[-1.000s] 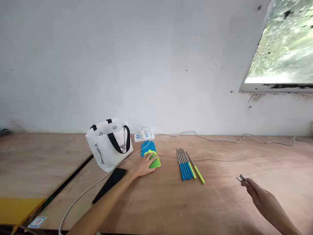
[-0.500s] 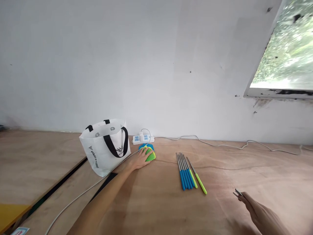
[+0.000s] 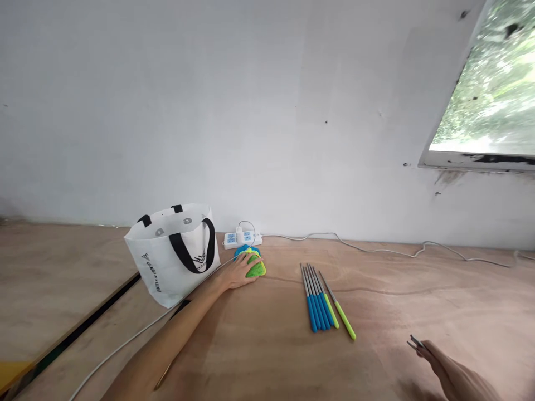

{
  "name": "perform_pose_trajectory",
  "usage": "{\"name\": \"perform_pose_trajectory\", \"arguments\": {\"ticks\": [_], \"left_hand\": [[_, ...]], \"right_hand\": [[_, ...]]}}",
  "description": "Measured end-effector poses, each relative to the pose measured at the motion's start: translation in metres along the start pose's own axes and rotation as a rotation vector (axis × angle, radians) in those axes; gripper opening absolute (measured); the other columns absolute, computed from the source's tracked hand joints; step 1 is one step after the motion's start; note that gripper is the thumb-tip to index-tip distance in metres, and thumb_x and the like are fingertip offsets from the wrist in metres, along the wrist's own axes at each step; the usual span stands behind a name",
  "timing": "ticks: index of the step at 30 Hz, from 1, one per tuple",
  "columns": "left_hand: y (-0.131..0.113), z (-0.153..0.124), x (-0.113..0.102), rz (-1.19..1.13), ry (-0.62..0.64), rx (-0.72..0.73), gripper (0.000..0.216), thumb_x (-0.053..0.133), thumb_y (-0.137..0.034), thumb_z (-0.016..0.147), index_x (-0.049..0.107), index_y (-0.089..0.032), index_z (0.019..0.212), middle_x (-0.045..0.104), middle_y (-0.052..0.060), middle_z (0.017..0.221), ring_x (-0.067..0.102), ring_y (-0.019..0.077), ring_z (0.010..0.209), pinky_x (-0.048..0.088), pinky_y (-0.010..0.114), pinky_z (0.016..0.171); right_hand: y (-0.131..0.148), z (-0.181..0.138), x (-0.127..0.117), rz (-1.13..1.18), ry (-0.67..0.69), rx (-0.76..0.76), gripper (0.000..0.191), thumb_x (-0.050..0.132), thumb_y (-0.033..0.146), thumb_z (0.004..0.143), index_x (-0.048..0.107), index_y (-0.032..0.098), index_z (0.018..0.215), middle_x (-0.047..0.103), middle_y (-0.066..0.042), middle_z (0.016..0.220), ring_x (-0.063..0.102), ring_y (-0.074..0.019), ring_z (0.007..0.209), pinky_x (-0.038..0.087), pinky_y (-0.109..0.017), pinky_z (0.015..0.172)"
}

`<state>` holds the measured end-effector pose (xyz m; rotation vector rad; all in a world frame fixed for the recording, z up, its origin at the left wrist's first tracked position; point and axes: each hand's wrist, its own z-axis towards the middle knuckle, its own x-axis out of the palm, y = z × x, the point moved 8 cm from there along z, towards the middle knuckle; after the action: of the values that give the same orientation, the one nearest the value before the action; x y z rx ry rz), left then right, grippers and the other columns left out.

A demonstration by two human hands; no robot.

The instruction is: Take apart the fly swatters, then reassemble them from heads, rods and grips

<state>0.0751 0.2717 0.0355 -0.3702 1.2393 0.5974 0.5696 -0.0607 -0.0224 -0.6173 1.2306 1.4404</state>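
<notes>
My left hand [image 3: 237, 273] lies over a bright green mesh pad [image 3: 256, 269] with a yellow edge, its fingers spread across it. Behind the pad a blue piece [image 3: 242, 250] shows, partly covered. To the right lies a row of slim files [image 3: 320, 303] with grey metal shafts, most with blue handles and one with a yellow-green handle. A single file with a yellow-green handle [image 3: 345, 320] lies apart at the row's right. Low at the right, my right hand [image 3: 445, 365] is closed round thin metal-tipped files [image 3: 415, 341]; their handles are hidden.
A white bag [image 3: 171, 256] with black handles stands left of my left hand. A white power strip [image 3: 242, 239] sits against the wall, its cable [image 3: 376, 249] running right. Another cable [image 3: 125, 341] crosses near my left arm. A dark gap [image 3: 96, 314] splits the table at left.
The view has shifted slightly. My right hand has moved a little right and down with the files. My left hand stays on the green pad.
</notes>
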Motion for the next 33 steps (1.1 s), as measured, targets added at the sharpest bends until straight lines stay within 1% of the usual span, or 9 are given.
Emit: {"name": "perform_pose_trajectory", "arguments": {"ticks": [3, 6, 11, 15, 17, 20, 24, 27, 33], "left_hand": [[-0.022, -0.011, -0.007, -0.037, 0.053, 0.018, 0.07, 0.054, -0.067, 0.092, 0.042, -0.034, 0.153, 0.047, 0.008, 0.152, 0.042, 0.0351, 0.138, 0.031, 0.053, 0.116], [-0.034, -0.018, -0.008, -0.047, 0.134, 0.034, 0.078, 0.049, -0.079, 0.088, 0.041, -0.038, 0.154, 0.042, 0.005, 0.159, 0.03, 0.0383, 0.148, 0.02, 0.058, 0.12], [-0.039, -0.029, -0.001, -0.037, 0.179, 0.015, 0.074, 0.038, -0.076, 0.095, 0.029, -0.04, 0.159, 0.028, 0.004, 0.167, 0.018, 0.0361, 0.154, 0.008, 0.059, 0.122], [-0.057, -0.042, 0.009, -0.047, 0.207, 0.022, 0.074, 0.036, -0.074, 0.097, 0.023, -0.039, 0.161, 0.015, 0.006, 0.17, 0.012, 0.0361, 0.156, 0.011, 0.059, 0.122], [-0.068, -0.047, 0.01, -0.047, 0.2, 0.045, 0.073, 0.036, -0.073, 0.098, 0.022, -0.039, 0.161, 0.012, 0.006, 0.171, 0.011, 0.0358, 0.156, 0.012, 0.06, 0.122], [-0.077, -0.05, 0.008, -0.06, 0.18, 0.084, 0.069, 0.036, -0.07, 0.099, 0.023, -0.04, 0.16, 0.019, 0.004, 0.17, 0.014, 0.0333, 0.156, 0.013, 0.059, 0.122], [-0.065, -0.043, 0.005, -0.054, 0.141, 0.051, 0.065, 0.035, -0.066, 0.101, 0.03, -0.037, 0.159, 0.031, 0.006, 0.166, 0.025, 0.0316, 0.153, 0.018, 0.056, 0.122], [-0.056, -0.036, 0.001, -0.039, 0.106, 0.031, 0.064, 0.036, -0.065, 0.102, 0.032, -0.035, 0.159, 0.035, 0.005, 0.164, 0.029, 0.0285, 0.152, 0.019, 0.053, 0.123], [-0.064, -0.026, -0.005, -0.047, 0.148, 0.04, 0.055, 0.037, -0.059, 0.104, 0.034, -0.042, 0.156, 0.032, 0.003, 0.166, 0.026, 0.0312, 0.153, 0.018, 0.061, 0.121]], "right_hand": [[-0.001, 0.004, -0.008, 0.016, -0.017, 0.062, 0.032, 0.045, 0.038, 0.089, 0.068, 0.032, 0.11, 0.078, -0.001, 0.108, 0.076, -0.029, 0.095, 0.061, -0.033, 0.067], [0.009, 0.009, -0.015, 0.023, -0.03, 0.068, 0.034, 0.04, 0.043, 0.094, 0.066, 0.029, 0.11, 0.079, -0.003, 0.104, 0.077, -0.029, 0.087, 0.06, -0.033, 0.062], [0.038, 0.01, -0.022, 0.041, -0.052, 0.056, 0.033, 0.04, 0.047, 0.094, 0.064, 0.03, 0.109, 0.08, -0.003, 0.099, 0.077, -0.0296, 0.08, 0.055, -0.032, 0.056], [0.063, 0.011, -0.032, 0.096, -0.078, 0.029, 0.03, 0.042, 0.048, 0.094, 0.063, 0.03, 0.105, 0.079, -0.005, 0.093, 0.076, -0.0283, 0.074, 0.051, -0.03, 0.052], [0.077, 0.016, -0.042, 0.175, -0.081, 0.024, 0.032, 0.042, 0.051, 0.095, 0.062, 0.027, 0.103, 0.078, -0.007, 0.09, 0.074, -0.0251, 0.07, 0.051, -0.028, 0.053], [0.104, 0.031, -0.062, 0.359, -0.077, 0.056, 0.041, 0.042, 0.06, 0.096, 0.06, 0.023, 0.095, 0.068, -0.006, 0.072, 0.064, -0.0181, 0.06, 0.049, -0.024, 0.056], [0.14, 0.062, -0.077, 0.784, -0.149, 0.116, 0.047, 0.05, 0.069, 0.093, 0.057, 0.023, 0.095, 0.045, 0.005, 0.061, 0.042, -0.0108, 0.048, 0.033, -0.02, 0.042], [0.157, 0.097, -0.061, 1.017, -0.147, 0.141, 0.052, 0.058, 0.074, 0.087, 0.055, 0.022, 0.095, 0.04, 0.008, 0.06, 0.033, -0.0071, 0.044, 0.024, -0.018, 0.037], [0.158, 0.166, 0.006, 1.017, -0.063, 0.23, 0.051, 0.055, 0.07, 0.087, 0.055, 0.021, 0.101, 0.047, 0.008, 0.058, 0.044, -0.0091, 0.044, 0.034, -0.019, 0.039]]}}
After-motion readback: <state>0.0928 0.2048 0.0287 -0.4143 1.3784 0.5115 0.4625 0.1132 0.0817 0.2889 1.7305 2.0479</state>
